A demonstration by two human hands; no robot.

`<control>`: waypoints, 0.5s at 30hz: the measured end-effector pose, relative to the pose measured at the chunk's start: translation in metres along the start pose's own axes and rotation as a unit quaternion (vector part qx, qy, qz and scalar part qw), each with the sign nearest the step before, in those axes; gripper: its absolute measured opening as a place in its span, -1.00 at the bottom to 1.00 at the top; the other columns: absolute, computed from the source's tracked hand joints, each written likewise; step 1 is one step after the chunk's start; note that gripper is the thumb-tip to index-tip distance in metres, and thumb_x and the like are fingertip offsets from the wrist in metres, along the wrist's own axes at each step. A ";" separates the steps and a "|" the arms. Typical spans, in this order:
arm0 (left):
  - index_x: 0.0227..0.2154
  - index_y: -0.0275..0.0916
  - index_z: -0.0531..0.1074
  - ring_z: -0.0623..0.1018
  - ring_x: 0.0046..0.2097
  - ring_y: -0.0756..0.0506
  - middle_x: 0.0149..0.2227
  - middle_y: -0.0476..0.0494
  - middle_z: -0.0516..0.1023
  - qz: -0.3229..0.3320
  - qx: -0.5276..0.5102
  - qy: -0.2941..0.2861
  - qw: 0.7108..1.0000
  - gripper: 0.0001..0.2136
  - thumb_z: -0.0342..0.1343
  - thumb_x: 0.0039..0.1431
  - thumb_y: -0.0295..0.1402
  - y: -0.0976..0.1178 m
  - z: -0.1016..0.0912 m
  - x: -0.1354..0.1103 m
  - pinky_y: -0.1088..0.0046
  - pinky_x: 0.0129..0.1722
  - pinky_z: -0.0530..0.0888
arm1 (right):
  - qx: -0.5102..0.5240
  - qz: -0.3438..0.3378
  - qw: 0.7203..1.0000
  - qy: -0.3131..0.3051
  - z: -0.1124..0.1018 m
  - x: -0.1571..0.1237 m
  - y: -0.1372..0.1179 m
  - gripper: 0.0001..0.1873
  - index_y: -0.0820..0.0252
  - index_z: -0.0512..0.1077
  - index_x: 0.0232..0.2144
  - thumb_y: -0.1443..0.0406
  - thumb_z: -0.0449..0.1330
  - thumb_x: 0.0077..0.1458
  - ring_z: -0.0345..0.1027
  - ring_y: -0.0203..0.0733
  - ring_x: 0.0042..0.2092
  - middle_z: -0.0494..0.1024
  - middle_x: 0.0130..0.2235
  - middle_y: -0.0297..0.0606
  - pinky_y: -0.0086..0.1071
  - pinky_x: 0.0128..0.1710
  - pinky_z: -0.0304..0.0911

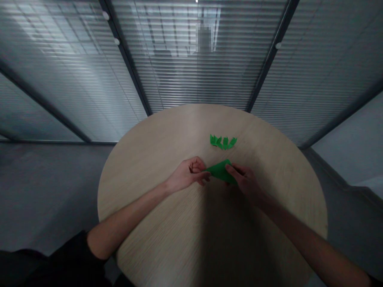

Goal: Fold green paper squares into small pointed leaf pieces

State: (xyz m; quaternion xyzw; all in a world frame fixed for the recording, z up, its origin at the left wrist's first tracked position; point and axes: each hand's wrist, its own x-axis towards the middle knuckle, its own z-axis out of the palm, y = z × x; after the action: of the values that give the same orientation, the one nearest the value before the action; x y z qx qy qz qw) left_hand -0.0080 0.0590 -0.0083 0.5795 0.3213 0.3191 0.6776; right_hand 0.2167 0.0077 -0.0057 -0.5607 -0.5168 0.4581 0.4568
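Observation:
A folded sheet of green paper (220,171), roughly triangular, is held between my two hands above the table. My left hand (194,171) pinches its narrow tip at the left, the thumb lying along the near side. At the wider end, my right hand (243,179) grips the paper with the thumb on top and the other fingers partly hidden beneath. Just beyond the paper, several small folded green paper pieces (223,142) lie in a row on the tabletop.
A round wooden table (143,159) carries everything, with my shadow falling over its near part. Behind it stand glass partitions with horizontal blinds (203,79) and dark frames. Grey floor (54,191) shows on both sides.

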 end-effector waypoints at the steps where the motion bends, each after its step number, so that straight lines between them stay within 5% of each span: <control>1: -0.30 -0.28 0.33 0.69 -0.41 -0.05 -0.44 -0.07 0.66 0.000 -0.003 0.001 1.000 -0.56 0.49 0.01 -0.19 0.000 0.001 0.000 0.52 -0.47 0.62 | 0.002 -0.006 1.000 -0.001 0.001 0.000 0.000 -0.43 0.21 0.47 -0.48 -0.20 0.28 0.02 0.31 -0.25 -0.50 0.41 -0.52 -0.32 -0.40 -0.53 0.22; 15: -0.35 -0.31 0.39 0.65 -0.44 -0.01 -0.45 -0.11 0.66 0.025 0.015 0.008 1.000 -0.66 0.41 0.13 -0.20 -0.004 0.003 0.000 0.54 -0.46 0.59 | 0.003 -0.027 1.000 -0.007 0.003 -0.003 0.000 -0.47 0.20 0.44 -0.49 -0.15 0.25 0.08 0.30 -0.27 -0.51 0.38 -0.52 -0.34 -0.43 -0.55 0.23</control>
State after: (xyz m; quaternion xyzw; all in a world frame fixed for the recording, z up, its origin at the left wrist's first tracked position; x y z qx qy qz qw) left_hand -0.0056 0.0568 -0.0121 0.5947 0.3168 0.3363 0.6580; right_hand 0.2136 0.0053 -0.0065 -0.5420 -0.5337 0.4508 0.4671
